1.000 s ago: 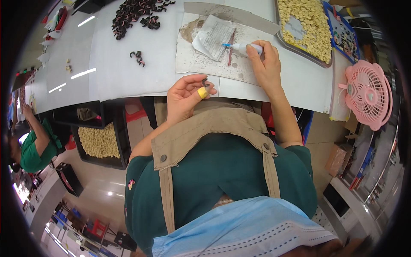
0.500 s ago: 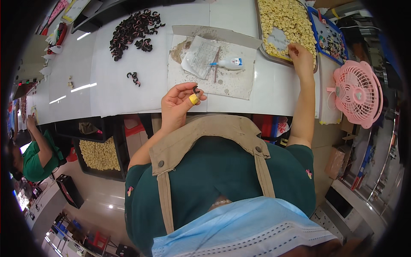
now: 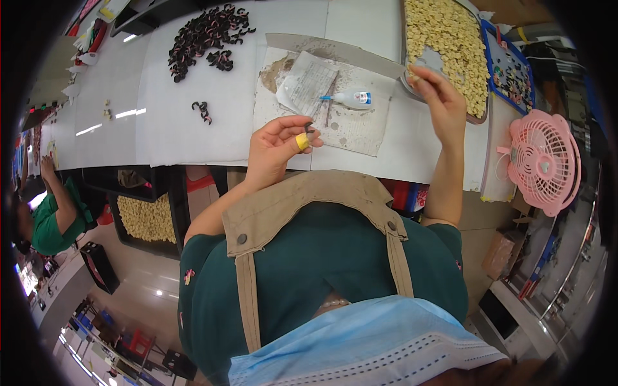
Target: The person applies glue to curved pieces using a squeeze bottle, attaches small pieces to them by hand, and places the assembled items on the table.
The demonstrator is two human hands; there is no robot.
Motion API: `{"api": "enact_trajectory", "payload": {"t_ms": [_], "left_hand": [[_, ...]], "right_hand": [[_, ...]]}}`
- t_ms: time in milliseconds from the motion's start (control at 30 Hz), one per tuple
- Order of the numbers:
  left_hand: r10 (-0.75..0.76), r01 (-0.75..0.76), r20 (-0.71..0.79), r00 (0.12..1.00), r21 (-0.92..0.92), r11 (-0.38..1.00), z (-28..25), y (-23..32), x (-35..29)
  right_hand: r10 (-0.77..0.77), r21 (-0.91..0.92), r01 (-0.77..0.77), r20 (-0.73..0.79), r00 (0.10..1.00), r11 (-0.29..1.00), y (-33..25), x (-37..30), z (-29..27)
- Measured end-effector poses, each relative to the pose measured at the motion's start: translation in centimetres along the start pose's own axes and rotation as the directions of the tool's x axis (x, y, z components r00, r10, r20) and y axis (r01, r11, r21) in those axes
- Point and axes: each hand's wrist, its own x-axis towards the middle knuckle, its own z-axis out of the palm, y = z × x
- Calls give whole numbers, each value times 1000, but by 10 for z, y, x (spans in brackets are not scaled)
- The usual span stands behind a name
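My left hand (image 3: 275, 147), with yellow tape round a finger, pinches a small black curved piece (image 3: 309, 128) over the near edge of the worktable. My right hand (image 3: 445, 106) is raised beside the left rim of a metal tray (image 3: 484, 118) of small cream-coloured pieces (image 3: 444, 29). Its thumb and fingertips are pressed together on what looks like one small cream piece, mostly hidden. Between my hands lies a stained cardboard sheet (image 3: 360, 135) bearing a creased paper (image 3: 312, 80) and a white glue bottle (image 3: 354, 98) with a blue tip.
A pile of black-and-pink curved pieces (image 3: 203, 38) lies far left, with a few (image 3: 203, 110) apart. Right are a blue tray (image 3: 512, 74) of small parts and a pink fan (image 3: 544, 161). A crate of cream pieces (image 3: 147, 217) stands below the table; a co-worker in green (image 3: 58, 222) is at left.
My right hand has drawn out of the cream pieces and moved left, past the tray's rim. My left hand has shifted slightly right and up, still pinching the black piece.
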Motion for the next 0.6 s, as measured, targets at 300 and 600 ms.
{"api": "enact_trajectory", "payload": {"t_ms": [300, 600], "left_hand": [[-141, 149, 86, 986, -98, 984, 3, 12, 9], [-214, 261, 207, 955, -236, 936, -5, 6, 10]], "right_hand": [[-539, -251, 617, 317, 781, 746, -27, -27, 85], [-539, -196, 643, 400, 742, 740, -25, -21, 101]]}}
